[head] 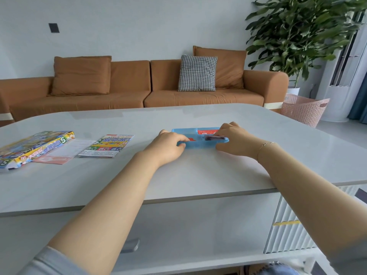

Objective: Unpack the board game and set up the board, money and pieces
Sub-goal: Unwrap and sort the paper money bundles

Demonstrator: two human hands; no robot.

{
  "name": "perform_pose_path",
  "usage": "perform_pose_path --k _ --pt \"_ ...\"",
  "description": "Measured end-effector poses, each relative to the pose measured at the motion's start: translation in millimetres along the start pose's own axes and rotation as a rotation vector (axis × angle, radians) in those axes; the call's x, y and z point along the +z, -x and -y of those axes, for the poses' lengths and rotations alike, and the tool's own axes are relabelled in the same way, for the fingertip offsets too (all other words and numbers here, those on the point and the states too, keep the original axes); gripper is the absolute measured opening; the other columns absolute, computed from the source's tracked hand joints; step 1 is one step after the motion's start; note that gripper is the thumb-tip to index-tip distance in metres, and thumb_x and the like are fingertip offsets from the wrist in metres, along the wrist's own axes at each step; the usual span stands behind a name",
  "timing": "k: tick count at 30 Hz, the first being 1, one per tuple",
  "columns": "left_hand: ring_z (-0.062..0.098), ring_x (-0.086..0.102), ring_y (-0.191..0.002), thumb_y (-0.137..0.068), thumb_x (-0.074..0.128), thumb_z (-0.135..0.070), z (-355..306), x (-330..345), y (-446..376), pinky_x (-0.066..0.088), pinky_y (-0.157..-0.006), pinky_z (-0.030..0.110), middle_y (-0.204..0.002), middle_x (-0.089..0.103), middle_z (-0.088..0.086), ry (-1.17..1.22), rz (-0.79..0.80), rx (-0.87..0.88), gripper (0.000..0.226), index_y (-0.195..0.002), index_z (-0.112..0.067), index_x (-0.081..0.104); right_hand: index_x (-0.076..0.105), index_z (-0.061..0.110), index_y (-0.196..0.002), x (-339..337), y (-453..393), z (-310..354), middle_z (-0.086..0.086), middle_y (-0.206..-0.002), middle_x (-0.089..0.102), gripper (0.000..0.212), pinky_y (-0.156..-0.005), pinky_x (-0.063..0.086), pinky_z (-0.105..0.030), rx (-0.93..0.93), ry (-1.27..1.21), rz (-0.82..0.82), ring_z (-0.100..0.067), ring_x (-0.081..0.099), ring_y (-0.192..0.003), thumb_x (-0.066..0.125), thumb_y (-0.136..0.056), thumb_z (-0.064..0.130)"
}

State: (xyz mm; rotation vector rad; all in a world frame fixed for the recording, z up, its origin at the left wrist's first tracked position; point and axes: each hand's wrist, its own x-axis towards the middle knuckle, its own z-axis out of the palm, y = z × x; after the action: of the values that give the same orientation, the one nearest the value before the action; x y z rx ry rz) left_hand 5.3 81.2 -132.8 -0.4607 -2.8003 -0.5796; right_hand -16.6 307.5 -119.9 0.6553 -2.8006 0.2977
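On table: shallow blue plastic tray, red cards inside.

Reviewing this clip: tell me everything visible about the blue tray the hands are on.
The blue tray is a shallow insert that looks like moulded plastic, lying flat near the middle of the grey table. It has compartments: a red card stack sits in a far one, and a dark stack of cards or notes lies at its right side. The left hand covers its left end; the right hand pinches the dark stack. Much of the interior is hidden.
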Motion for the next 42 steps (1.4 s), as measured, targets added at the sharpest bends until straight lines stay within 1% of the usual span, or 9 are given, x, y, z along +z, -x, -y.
perform_pose_path --k 9,15,19,23,30,33,36,39,42 --pt "0.024 0.043 -0.114 -0.096 0.045 -0.016 1.3 1.3 -3.5 0.035 -0.088 0.025 -0.104 0.058 0.009 -0.020 -0.040 0.009 0.032 -0.121 -0.026 0.063 0.067 0.009 -0.107 -4.6 3.9 -5.8 -0.010 -0.107 0.061 0.026 -0.090 0.039 -0.033 -0.020 -0.107 -0.003 -0.023 0.042 -0.105 0.055 -0.093 0.027" --pt "0.024 0.046 -0.104 -0.095 0.047 -0.015 1.3 3.1 -3.3 0.035 -0.078 0.024 -0.097 0.060 0.010 -0.023 -0.077 0.023 0.029 -0.117 -0.023 0.066 0.060 -0.009 -0.082 -1.6 3.2 -6.9 -0.024 -0.076 0.053 0.036 -0.062 0.031 -0.033 0.004 -0.268 -0.061 -0.022 0.038 -0.069 0.057 -0.093 0.025" --pt "0.023 0.047 -0.096 -0.094 0.050 -0.016 -2.1 3.3 -2.1 0.033 -0.075 0.024 -0.086 0.056 0.001 -0.037 -0.116 0.048 0.027 -0.114 -0.020 0.067 0.043 0.007 -0.063 -3.4 3.7 -7.8 -0.008 -0.064 0.040 0.037 -0.057 0.024 -0.034 0.073 -0.331 -0.174 -0.022 0.032 -0.064 0.051 -0.096 0.023" --pt "0.027 0.053 -0.092 -0.093 0.053 -0.016 -6.8 5.0 -4.3 0.037 -0.072 0.026 -0.093 0.067 0.008 -0.075 -0.131 0.057 0.025 -0.112 -0.019 0.070 0.036 0.013 -0.060 -10.9 5.9 -12.9 -0.002 -0.059 0.035 0.039 -0.053 0.022 -0.032 0.179 -0.407 -0.339 -0.018 0.029 -0.057 0.047 -0.096 0.020" --pt "0.025 0.060 -0.098 -0.087 0.061 -0.008 -3.9 -0.1 -4.1 0.047 -0.088 0.037 -0.101 0.070 0.008 0.022 -0.107 0.074 0.022 -0.103 -0.016 0.074 0.041 0.008 -0.063 -8.7 7.0 -19.9 -0.002 -0.058 0.036 0.036 -0.052 0.023 -0.030 0.283 -0.495 -0.366 -0.019 0.030 -0.058 0.048 -0.096 0.021" --pt "0.022 0.057 -0.111 -0.087 0.059 -0.001 1.9 -2.6 -3.4 0.040 -0.095 0.026 -0.117 0.066 0.006 0.053 -0.130 0.039 0.028 -0.110 -0.012 0.071 0.049 0.007 -0.068 -7.3 6.5 -15.5 -0.001 -0.062 0.041 0.031 -0.053 0.027 -0.028 0.242 -0.506 -0.327 -0.017 0.035 -0.059 0.049 -0.096 0.022" --pt "0.025 0.052 -0.120 -0.092 0.053 -0.009 9.5 -4.8 -3.8 0.038 -0.099 0.030 -0.127 0.059 0.008 -0.015 -0.249 -0.048 0.033 -0.124 -0.011 0.061 0.040 0.016 -0.059 -2.4 7.3 -11.0 0.003 -0.060 0.037 0.038 -0.053 0.026 -0.027 0.174 -0.501 -0.219 -0.014 0.031 -0.058 0.052 -0.095 0.022" --pt "0.029 0.055 -0.107 -0.093 0.047 -0.012 3.1 -7.0 -2.8 0.045 -0.087 0.037 -0.114 0.059 0.011 -0.051 -0.434 -0.143 0.028 -0.116 -0.011 0.062 0.035 0.018 -0.058 -0.4 6.1 -9.8 0.004 -0.060 0.034 0.042 -0.053 0.023 -0.027 0.148 -0.523 -0.125 -0.015 0.028 -0.059 0.055 -0.094 0.024" --pt "0.029 0.056 -0.086 -0.093 0.043 -0.019 -15.3 -1.4 -2.8 0.041 -0.069 0.032 -0.094 0.063 0.011 0.014 -0.389 -0.220 0.024 -0.096 -0.008 0.065 0.044 0.012 -0.061 -3.1 6.0 -7.7 0.000 -0.063 0.041 0.036 -0.053 0.028 -0.026 0.140 -0.630 -0.141 -0.014 0.034 -0.061 0.056 -0.094 0.022"
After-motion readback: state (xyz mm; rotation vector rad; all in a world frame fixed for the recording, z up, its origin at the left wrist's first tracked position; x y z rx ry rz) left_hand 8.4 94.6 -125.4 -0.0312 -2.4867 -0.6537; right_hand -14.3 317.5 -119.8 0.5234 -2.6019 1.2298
